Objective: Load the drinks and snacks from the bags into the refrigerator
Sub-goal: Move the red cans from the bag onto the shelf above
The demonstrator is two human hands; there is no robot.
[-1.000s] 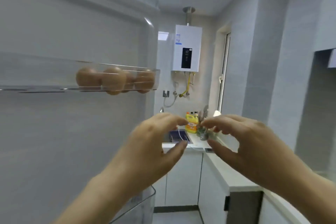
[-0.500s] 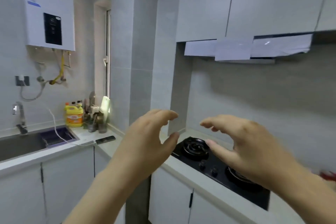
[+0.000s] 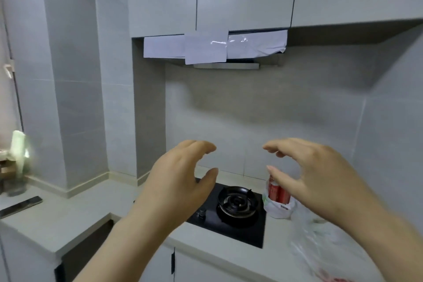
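Left hand (image 3: 180,181), right hand (image 3: 320,176), two cans (image 3: 278,193)

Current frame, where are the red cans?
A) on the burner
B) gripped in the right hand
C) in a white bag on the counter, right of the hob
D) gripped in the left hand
C: the red cans stand in a white bag on the counter just right of the hob. The left hand and right hand hold nothing.

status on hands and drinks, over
Left hand and right hand raised, loosely curled, both empty. Red drink cans upright in white plastic bag on counter, right of black gas burner. Crumpled clear plastic bag lies nearer; nothing seen blocking cans.
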